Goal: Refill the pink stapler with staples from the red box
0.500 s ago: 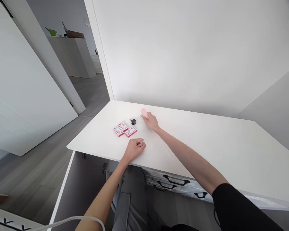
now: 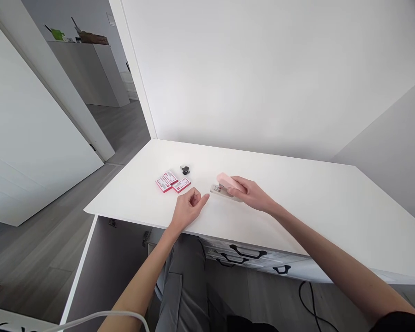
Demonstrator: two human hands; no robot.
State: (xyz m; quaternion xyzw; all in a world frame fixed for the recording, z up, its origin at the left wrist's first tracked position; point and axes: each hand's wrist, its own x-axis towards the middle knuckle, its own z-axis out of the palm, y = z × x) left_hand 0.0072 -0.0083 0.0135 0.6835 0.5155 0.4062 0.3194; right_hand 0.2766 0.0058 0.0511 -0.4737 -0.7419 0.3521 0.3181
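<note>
Pink plastic tops the stapler [image 2: 228, 180], which the right hand [image 2: 251, 191] grips by its right-hand end, thumb on the near side and fingers wrapped over the top. The pale base runs beneath that grip and comes out toward the left hand [image 2: 187, 208], with a small patterned patch near its exposed end; whether the base rests on the white tabletop [image 2: 297, 207] or sits slightly above it, I cannot tell. The left hand is loosely clenched, its fingers curled in and its thumb stretched toward the stapler, near the base but apart from it. Nothing shows in that curl, though its inside is partly hidden. Just beyond the left hand and a little to its left, three red-and-white boxes [image 2: 182, 185] lie flat in a close cluster. Past them, farther from the same hand, is a small black object [image 2: 186, 170], too small to identify. Below the right hand, under the tabletop's front edge, are drawers with black handles [image 2: 248, 252]; below the left, a dark cabinet compartment [image 2: 121, 258] stands open beside the person's grey trousers [image 2: 186, 281].
</note>
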